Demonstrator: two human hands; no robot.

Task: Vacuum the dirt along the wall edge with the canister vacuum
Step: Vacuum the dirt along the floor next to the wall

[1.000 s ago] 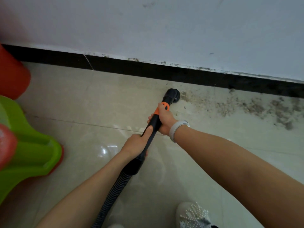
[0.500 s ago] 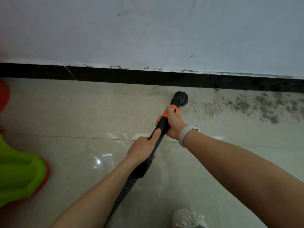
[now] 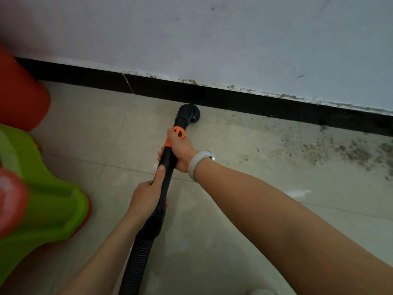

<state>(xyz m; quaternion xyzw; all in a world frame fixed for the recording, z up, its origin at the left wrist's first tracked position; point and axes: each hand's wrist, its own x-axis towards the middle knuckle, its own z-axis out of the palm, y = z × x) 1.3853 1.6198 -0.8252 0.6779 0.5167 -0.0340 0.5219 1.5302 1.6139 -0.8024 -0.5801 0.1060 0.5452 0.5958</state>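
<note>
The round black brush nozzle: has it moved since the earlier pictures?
Yes. The round black brush nozzle went from short of the black skirting strip to right against it.

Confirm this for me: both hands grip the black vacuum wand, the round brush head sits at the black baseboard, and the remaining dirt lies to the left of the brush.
Not quite. The dirt lies to the right of the brush head, not the left, as the head view shows. The rest holds: the left hand and right hand both grip the black wand, and the brush sits at the black baseboard.

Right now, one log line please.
left hand: grips wand | right hand: grips wand | brush nozzle: at baseboard | dirt: remaining, rightward
</note>
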